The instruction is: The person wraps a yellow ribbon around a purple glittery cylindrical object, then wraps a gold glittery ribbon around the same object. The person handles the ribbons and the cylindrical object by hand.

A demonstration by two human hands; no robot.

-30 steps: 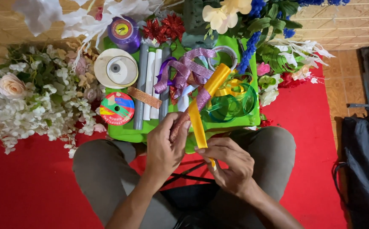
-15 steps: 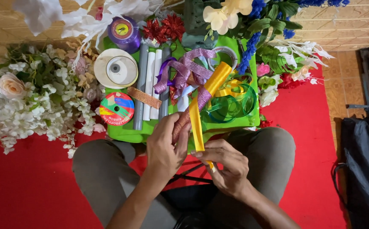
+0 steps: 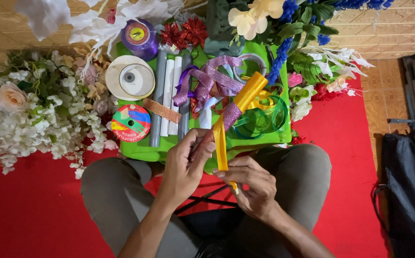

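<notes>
A yellow ribbon (image 3: 236, 110) runs from the green tray (image 3: 143, 148) down toward my lap. My left hand (image 3: 186, 165) pinches it near the tray's front edge, together with a purple glitter ribbon (image 3: 212, 81). Just below, my right hand (image 3: 248, 181) grips the lower end of the yellow ribbon, which pokes out under the fingers. Both hands sit close together above my knees. On the tray lie a cream ribbon spool (image 3: 130, 77), a purple spool (image 3: 139, 36), a multicoloured spool (image 3: 131, 123), grey and white rods (image 3: 165, 95) and green ribbon coils (image 3: 260, 119).
White and peach artificial flowers (image 3: 31, 114) lie left on a red cloth (image 3: 21, 210). More flowers with green leaves and blue blooms (image 3: 293, 33) crowd the top and right of the tray. A black bag (image 3: 408, 191) sits at the right edge on a wooden floor.
My right hand has shifted slightly left and closer to my left hand along the yellow ribbon. The tray and flowers have not moved.
</notes>
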